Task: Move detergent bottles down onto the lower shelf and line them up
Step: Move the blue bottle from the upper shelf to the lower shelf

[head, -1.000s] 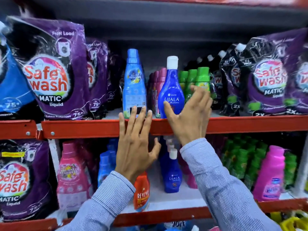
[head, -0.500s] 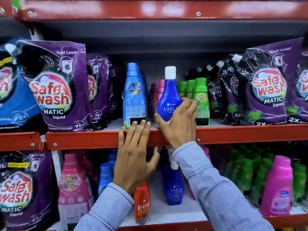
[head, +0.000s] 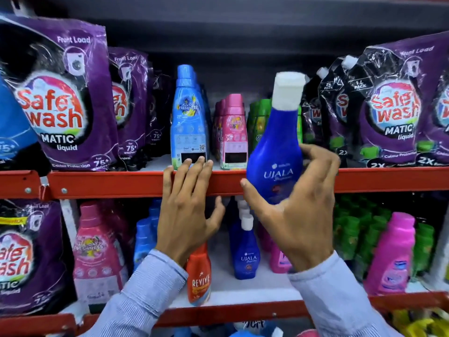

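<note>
The right hand (head: 295, 210) grips a blue bottle (head: 275, 152) with a white cap, held off the upper shelf (head: 121, 183) in front of its red edge — the left hand (head: 188, 210) rests flat, fingers spread, on that edge.

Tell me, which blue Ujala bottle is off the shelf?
The big one in the right hand, tilted before the red rail; the others stand below.

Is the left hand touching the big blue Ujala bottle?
Apart. The head view shows the left hand resting on the red shelf rail, with bare rail between it and the Ujala bottle held by the right hand.
</note>
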### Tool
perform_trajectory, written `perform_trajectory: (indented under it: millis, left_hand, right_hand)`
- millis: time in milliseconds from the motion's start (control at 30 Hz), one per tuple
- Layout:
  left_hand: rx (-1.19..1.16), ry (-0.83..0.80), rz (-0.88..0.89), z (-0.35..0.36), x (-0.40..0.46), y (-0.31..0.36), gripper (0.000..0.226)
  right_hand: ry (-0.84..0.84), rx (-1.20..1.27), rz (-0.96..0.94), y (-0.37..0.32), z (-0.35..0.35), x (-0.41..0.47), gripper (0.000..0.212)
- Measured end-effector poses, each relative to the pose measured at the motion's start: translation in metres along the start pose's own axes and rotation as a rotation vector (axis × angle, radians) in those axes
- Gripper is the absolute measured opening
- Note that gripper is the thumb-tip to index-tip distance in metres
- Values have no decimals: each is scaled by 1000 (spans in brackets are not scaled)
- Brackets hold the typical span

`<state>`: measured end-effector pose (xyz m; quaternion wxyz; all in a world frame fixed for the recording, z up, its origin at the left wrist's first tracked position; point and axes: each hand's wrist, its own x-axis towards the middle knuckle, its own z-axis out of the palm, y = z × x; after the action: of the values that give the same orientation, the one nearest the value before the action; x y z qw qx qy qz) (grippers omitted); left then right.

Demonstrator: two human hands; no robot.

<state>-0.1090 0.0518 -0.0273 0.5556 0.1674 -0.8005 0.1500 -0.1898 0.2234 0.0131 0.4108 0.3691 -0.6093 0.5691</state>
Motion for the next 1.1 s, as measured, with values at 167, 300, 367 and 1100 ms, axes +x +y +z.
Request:
perform_trajectory:
  millis: [167, 300, 367, 1100]
  left_hand:
    - [-11, 31, -12, 2, 0, 2, 68]
    - [-26, 42, -15, 2, -1, 1, 68]
    - [-31, 44, -13, 3, -1, 0, 68]
    - [-77, 66, -5, 9, -3, 4, 66]
  right_hand:
    - [-98, -48, 62, 30, -7, -50, 83]
    - [-211, -99, 155, 60, 4, -91, 81]
    - [-288, -127, 197, 75, 14, -112, 79]
    - [-479, -221, 460, 130, 65, -189, 80]
